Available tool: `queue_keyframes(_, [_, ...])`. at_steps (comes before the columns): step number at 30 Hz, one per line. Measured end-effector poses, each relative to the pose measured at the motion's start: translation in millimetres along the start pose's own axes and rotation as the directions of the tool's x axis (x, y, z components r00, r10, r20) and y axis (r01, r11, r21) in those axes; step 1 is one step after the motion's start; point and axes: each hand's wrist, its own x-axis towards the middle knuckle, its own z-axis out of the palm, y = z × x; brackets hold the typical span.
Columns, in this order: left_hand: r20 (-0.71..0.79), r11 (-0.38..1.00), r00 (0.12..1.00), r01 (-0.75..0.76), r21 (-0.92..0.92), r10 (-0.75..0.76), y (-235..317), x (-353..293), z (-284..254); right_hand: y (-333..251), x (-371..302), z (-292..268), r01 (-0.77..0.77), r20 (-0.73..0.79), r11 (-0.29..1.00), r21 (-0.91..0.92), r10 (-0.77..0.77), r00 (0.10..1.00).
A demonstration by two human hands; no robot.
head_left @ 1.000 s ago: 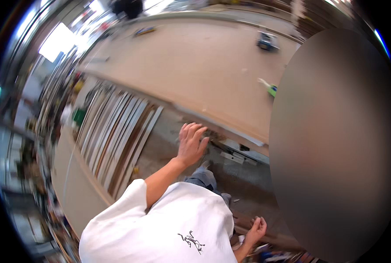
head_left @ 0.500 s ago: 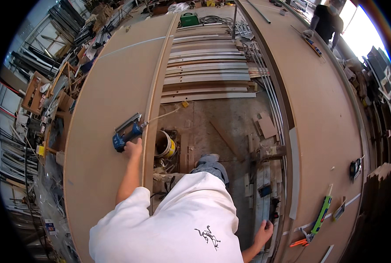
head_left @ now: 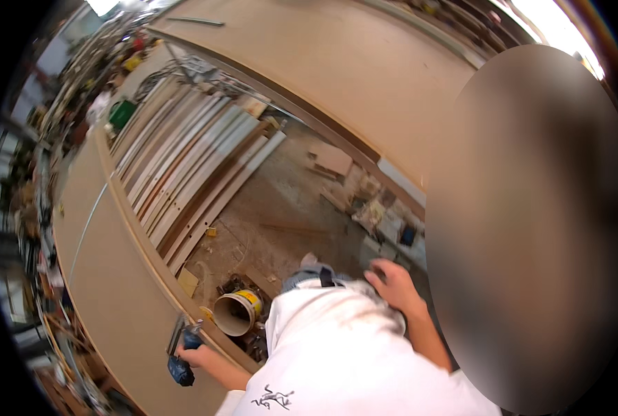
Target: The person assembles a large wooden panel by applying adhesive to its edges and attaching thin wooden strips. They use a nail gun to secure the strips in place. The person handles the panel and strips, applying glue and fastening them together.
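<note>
At the lower left, my left hand point(head_left: 195, 356) is wrapped round a blue nail gun point(head_left: 181, 371), which lies over the edge of a long brown board point(head_left: 108, 277). My right hand point(head_left: 392, 283) hangs in front of my hip with its fingers loosely apart and nothing visible in them. On the floor between the boards, near the nail gun, a white and yellow bucket point(head_left: 229, 315) lies tilted among dark scraps.
Long strips point(head_left: 191, 163) are stacked on the floor between the two boards. Across the gap lies a second brown board point(head_left: 309, 48). Wood offcuts point(head_left: 333, 159) rest below its edge. A large blurred oval point(head_left: 531, 229) hides the right side.
My view has swung round to the right, so the boards slant. My right hand has come from beside the right board to in front of my hip. The left hand still grips the nail gun.
</note>
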Motion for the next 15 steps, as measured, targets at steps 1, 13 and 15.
queue_keyframes(1, [-0.114, 0.971, 0.970, -0.199, 0.134, 0.215, -4, -42, 24, -23, 10, 6, 0.024, -0.017, 0.998, 0.056, -0.023, 1.000])
queue_keyframes(13, [0.877, 0.845, -0.459, -0.519, -0.133, -0.144, -82, -302, 179, -176, 100, 69, 0.284, -0.294, 0.653, 0.702, -0.097, 0.951])
queue_keyframes(15, [0.664, 0.836, -0.746, -0.394, -0.382, -0.048, -88, -361, 176, -147, 94, 62, 0.208, -0.320, 0.461, 0.863, 0.180, 0.930])
